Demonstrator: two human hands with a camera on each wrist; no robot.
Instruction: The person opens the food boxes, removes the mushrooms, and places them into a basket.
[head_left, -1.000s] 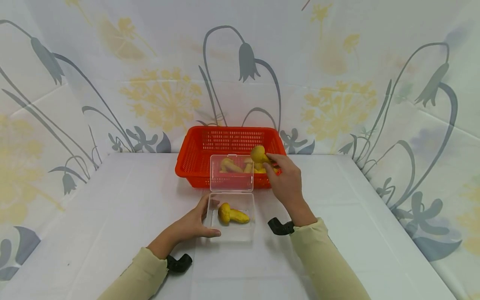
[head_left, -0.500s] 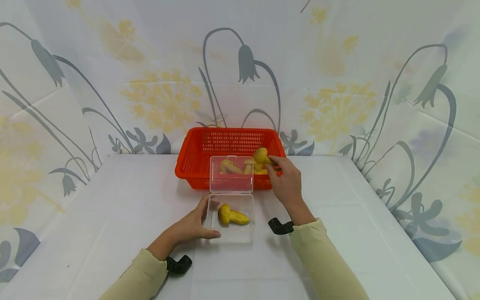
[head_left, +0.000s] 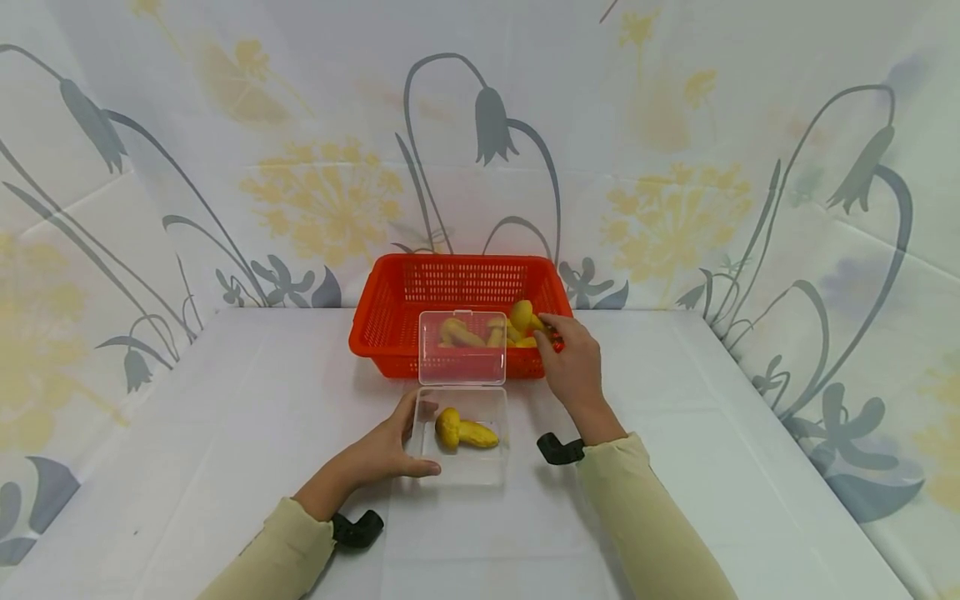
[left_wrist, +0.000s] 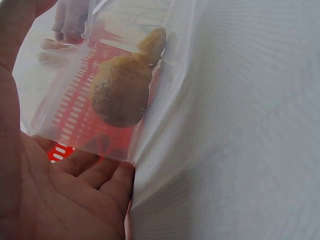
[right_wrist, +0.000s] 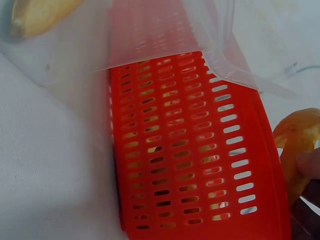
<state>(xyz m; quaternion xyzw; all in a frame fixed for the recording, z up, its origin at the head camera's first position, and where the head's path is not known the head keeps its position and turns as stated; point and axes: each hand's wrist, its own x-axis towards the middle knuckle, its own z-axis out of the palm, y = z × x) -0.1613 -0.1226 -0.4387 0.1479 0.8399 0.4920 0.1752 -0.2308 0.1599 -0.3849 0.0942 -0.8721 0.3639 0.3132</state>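
My left hand [head_left: 378, 450] grips the left side of a clear plastic box [head_left: 463, 473], thumb at the front and fingers behind. The box's lid [head_left: 462, 368] stands open toward the basket. A yellow mushroom [head_left: 465, 431] lies on its side in the box; the left wrist view shows this mushroom [left_wrist: 120, 90] through the clear wall. My right hand [head_left: 576, 367] pinches another mushroom [head_left: 522, 316] by its stem, cap pointing left, at the right front part of the red basket [head_left: 375, 340]. In the right wrist view this mushroom [right_wrist: 296, 132] sits just past the basket's rim.
Several more yellow mushrooms [head_left: 462, 333] lie in the basket, partly seen through the lid. The perforated basket stands behind the box on a white-covered table [head_left: 262, 400]. A flower-printed cloth [head_left: 322, 108] hangs behind and at both sides.
My right hand has lowered the mushroom and shifted it slightly right, toward the other mushrooms in the basket. My left hand and the box stay in place.
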